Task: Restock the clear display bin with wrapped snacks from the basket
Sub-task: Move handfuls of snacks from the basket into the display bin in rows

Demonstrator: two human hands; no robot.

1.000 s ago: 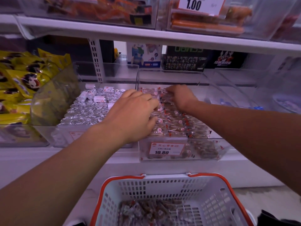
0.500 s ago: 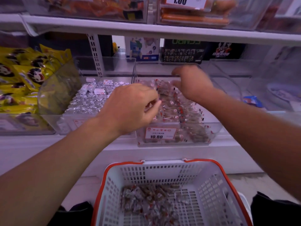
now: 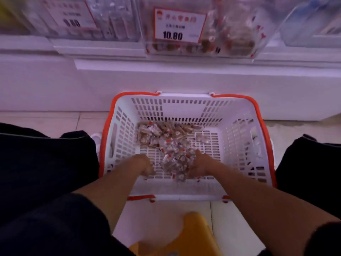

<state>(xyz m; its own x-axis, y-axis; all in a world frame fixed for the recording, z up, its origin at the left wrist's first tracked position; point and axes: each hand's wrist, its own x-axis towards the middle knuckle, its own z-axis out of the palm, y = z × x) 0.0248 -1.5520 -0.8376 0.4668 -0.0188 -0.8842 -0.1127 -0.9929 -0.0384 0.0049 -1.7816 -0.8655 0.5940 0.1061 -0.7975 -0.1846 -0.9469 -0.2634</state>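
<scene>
Your left hand (image 3: 143, 166) and right hand (image 3: 200, 165) curl around wrapped snacks (image 3: 173, 145) in the basket (image 3: 239, 145); overfill your 2 fists and the slippery wrappers may spill.

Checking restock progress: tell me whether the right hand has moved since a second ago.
Yes. The right hand has left the clear display bin with the 10.80 tag and come down into the basket, at the wrapped snacks.

White basket (image 3: 239, 137) with orange rim on floor, wrapped snacks (image 3: 166, 141) piled inside; clear display bin (image 3: 262, 43) on shelf above, part-filled.
</scene>
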